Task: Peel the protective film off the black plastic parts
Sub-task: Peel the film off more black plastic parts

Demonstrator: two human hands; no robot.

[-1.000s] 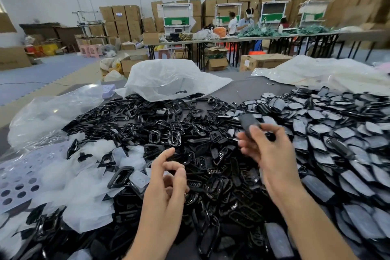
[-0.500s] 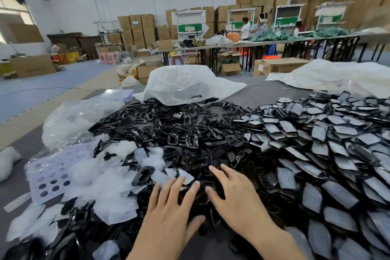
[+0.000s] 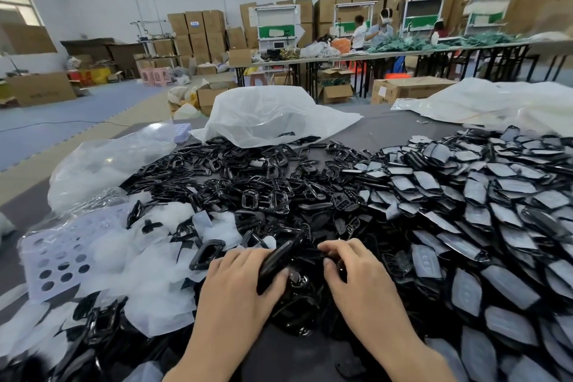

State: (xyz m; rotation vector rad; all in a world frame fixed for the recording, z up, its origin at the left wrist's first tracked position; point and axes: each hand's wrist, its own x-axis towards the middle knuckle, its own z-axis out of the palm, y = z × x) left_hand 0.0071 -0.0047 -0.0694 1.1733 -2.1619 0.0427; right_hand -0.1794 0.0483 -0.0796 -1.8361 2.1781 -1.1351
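Now my left hand (image 3: 240,288) grips a black part (image 3: 275,263); my right hand (image 3: 356,281) curls, perhaps empty. Next: find a film edge.

left grip (image 3: 245,279): holds black part (image 3: 274,263) | right grip (image 3: 356,276): fingers curled on parts pile (image 3: 279,183)

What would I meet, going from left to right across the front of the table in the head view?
Holed sheet → film scraps → left hand, holding a part → right hand → filmed parts.
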